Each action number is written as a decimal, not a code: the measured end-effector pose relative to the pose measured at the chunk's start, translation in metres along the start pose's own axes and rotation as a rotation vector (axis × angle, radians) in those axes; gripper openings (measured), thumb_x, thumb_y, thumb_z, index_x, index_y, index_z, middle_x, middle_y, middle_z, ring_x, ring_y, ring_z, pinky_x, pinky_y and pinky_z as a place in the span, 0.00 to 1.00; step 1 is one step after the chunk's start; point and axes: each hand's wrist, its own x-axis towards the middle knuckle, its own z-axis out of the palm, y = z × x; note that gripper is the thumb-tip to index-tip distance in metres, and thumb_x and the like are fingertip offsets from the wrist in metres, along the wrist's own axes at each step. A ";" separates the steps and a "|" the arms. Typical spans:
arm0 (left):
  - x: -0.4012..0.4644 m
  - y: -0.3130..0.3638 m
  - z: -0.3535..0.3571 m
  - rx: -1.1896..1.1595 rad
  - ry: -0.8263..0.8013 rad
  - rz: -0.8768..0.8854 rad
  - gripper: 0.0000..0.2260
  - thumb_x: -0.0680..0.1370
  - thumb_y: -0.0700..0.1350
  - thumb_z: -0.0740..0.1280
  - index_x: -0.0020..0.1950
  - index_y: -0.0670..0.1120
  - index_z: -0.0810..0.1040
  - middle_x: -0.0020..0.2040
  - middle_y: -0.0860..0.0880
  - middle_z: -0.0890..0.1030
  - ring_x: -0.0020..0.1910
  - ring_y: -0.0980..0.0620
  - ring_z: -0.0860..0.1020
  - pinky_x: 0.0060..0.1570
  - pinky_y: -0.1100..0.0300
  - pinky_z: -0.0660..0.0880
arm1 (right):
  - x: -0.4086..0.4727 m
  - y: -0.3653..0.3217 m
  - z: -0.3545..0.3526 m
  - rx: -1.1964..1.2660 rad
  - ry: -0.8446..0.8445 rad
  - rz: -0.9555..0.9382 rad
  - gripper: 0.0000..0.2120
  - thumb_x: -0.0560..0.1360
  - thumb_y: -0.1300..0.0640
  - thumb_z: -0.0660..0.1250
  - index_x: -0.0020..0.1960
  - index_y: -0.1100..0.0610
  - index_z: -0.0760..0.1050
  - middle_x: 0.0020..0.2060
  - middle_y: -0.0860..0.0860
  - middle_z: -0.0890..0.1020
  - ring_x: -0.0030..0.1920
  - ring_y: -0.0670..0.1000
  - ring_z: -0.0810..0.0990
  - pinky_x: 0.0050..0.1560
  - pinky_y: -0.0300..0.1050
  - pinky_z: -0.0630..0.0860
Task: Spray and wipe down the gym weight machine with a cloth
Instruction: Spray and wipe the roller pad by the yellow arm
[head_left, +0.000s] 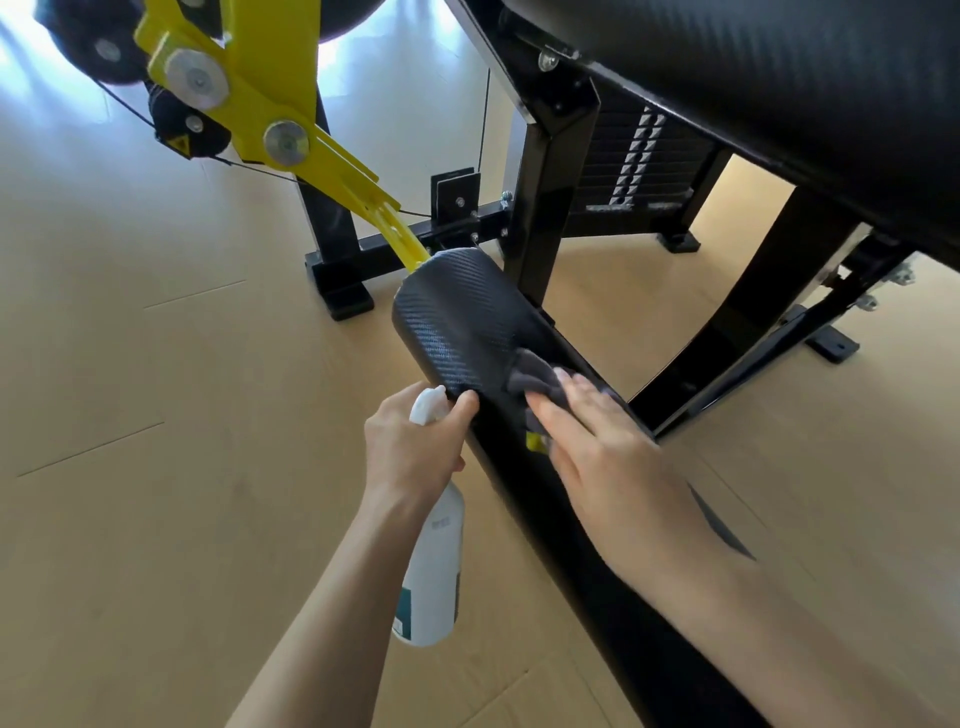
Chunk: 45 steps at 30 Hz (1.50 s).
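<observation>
The black weight machine (540, 171) fills the upper half of the view. Its textured black roller pad (457, 322) hangs on a yellow lever arm (260, 88). My right hand (597, 441) lies flat on a grey cloth (530, 376), pressing it against the near end of the pad. My left hand (415, 441) grips the neck of a white spray bottle (434, 561) just left of the pad, nozzle up, a finger on the trigger. The bottle's body hangs below my wrist.
A black padded seat (779, 78) overhangs at the top right. Behind the frame stands the weight stack (634, 156). A thin cable (483, 135) runs down past a pulley (104, 52). Base feet (343, 296) rest on the light wooden floor (130, 415).
</observation>
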 end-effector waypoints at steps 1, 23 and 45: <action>-0.002 0.001 0.001 -0.007 0.002 -0.014 0.13 0.79 0.49 0.73 0.37 0.49 0.74 0.35 0.42 0.79 0.21 0.63 0.75 0.24 0.76 0.68 | 0.022 0.000 0.003 0.016 -0.021 -0.018 0.20 0.80 0.59 0.64 0.73 0.55 0.72 0.73 0.58 0.71 0.74 0.57 0.68 0.72 0.57 0.69; 0.009 -0.010 0.008 -0.057 -0.018 -0.053 0.12 0.81 0.46 0.72 0.44 0.58 0.72 0.42 0.41 0.81 0.27 0.54 0.75 0.23 0.71 0.71 | 0.160 -0.006 0.034 -0.168 -0.225 -0.524 0.18 0.81 0.60 0.63 0.70 0.54 0.73 0.72 0.54 0.73 0.76 0.55 0.65 0.76 0.50 0.57; 0.014 -0.013 0.019 0.008 0.043 0.022 0.10 0.79 0.40 0.71 0.41 0.34 0.78 0.38 0.32 0.79 0.22 0.56 0.72 0.25 0.73 0.69 | 0.208 0.020 0.017 0.423 -0.193 0.008 0.18 0.85 0.54 0.56 0.73 0.47 0.71 0.71 0.50 0.73 0.69 0.54 0.72 0.65 0.44 0.68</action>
